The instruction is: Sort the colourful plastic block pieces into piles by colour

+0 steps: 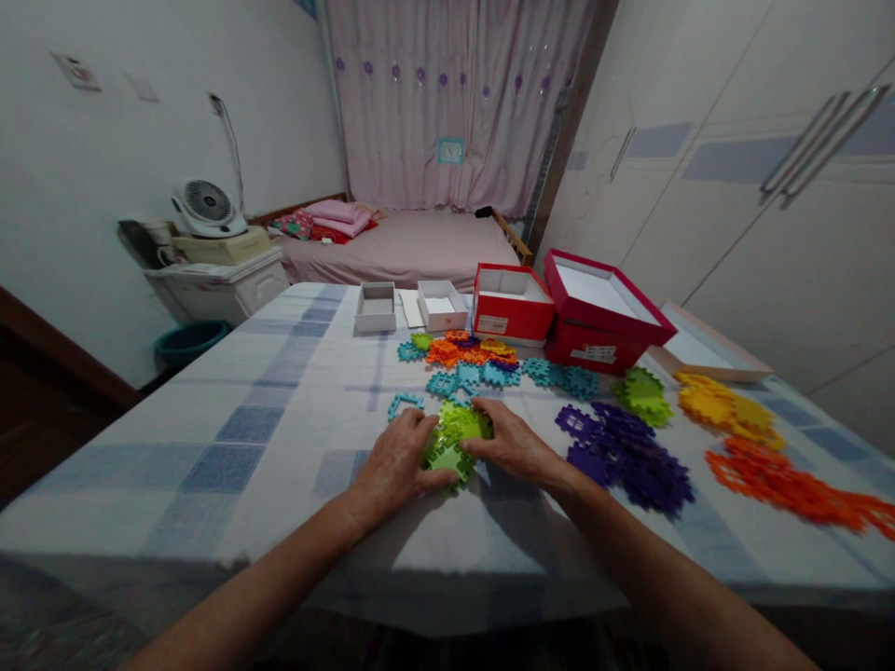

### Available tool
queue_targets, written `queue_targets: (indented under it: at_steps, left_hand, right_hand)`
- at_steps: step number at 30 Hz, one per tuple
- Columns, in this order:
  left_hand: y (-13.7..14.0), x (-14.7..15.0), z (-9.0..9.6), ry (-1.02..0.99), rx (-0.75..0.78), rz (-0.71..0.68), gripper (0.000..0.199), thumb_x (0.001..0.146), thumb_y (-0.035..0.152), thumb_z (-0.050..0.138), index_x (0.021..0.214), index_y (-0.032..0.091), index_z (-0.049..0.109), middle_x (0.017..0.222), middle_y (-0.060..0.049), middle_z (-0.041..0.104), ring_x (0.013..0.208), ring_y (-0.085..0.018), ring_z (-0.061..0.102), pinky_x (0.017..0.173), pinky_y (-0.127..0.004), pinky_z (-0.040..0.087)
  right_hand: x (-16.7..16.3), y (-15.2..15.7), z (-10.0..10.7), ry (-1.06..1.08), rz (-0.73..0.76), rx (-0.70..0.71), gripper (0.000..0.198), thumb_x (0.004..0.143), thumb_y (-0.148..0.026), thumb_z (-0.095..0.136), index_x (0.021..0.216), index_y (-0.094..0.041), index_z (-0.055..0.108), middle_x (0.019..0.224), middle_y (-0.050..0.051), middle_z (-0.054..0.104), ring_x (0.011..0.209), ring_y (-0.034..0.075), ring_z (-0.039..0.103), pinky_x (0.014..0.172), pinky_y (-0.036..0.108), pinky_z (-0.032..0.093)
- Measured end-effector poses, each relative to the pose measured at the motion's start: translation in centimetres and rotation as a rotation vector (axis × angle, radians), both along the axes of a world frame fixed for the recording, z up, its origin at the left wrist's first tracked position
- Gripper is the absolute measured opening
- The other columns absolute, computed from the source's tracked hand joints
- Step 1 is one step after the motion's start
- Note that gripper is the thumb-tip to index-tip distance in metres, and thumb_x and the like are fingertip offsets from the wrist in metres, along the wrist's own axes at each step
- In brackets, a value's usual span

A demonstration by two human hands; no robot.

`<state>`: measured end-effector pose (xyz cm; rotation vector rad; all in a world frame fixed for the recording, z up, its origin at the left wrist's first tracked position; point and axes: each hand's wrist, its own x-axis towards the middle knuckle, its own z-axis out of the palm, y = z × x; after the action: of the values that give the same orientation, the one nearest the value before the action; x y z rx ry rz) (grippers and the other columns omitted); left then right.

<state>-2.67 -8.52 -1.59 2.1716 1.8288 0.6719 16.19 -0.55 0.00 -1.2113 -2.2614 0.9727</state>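
Note:
Lime-green interlocking plastic pieces (458,427) lie in a cluster at the front middle of the table. My left hand (397,457) closes round their left side, thumb along the near edge. From the right, my right hand (516,440) grips the same cluster with its thumb and fingers. Some of the green pieces are hidden under my fingers. Just beyond my left hand is a turquoise square frame piece (406,404). More turquoise pieces (468,375) are right behind the green ones, next to a mixed heap of orange pieces (447,352).
Purple pieces (629,457), another green pile (644,396), yellow pieces (727,407) and orange-red pieces (797,480) lie to the right. Along the back stand two small white boxes (376,321) (447,320), a red box (514,321) and a larger dark-red box (601,335).

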Motion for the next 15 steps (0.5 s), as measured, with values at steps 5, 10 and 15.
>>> queue_targets:
  at_steps: [5,10,15]
  left_hand:
    - [1.0,-0.2,-0.5,-0.11,0.01,-0.042,0.064,0.064,0.037,0.079,0.121,0.018,0.057,0.121,-0.013,0.055,0.113,-0.028,0.054,0.098,-0.043,0.045]
    - [2.0,-0.1,-0.6,-0.17,0.005,-0.114,0.063,0.064,0.035,0.079,0.121,0.019,0.058,0.122,-0.012,0.057,0.114,-0.028,0.055,0.1,-0.044,0.044]
    - [2.7,0.6,-0.8,-0.14,0.044,-0.089,0.061,0.07,0.035,0.074,0.125,0.018,0.055,0.133,-0.015,0.052,0.124,-0.031,0.049,0.106,-0.047,0.039]
  right_hand:
    - [0.1,0.5,-0.4,0.045,-0.057,-0.059,0.07,0.064,-0.027,0.072,0.129,-0.013,0.05,0.127,0.013,0.057,0.114,0.026,0.054,0.099,0.039,0.04]
    - [0.2,0.3,-0.5,0.06,-0.034,-0.059,0.043,0.068,-0.023,0.066,0.11,-0.017,0.057,0.098,0.004,0.066,0.088,0.019,0.06,0.079,0.029,0.045]
    - [1.3,0.9,-0.2,0.125,-0.181,0.013,0.027,0.075,-0.03,0.058,0.1,-0.018,0.055,0.088,0.002,0.063,0.083,0.018,0.058,0.074,0.029,0.044]
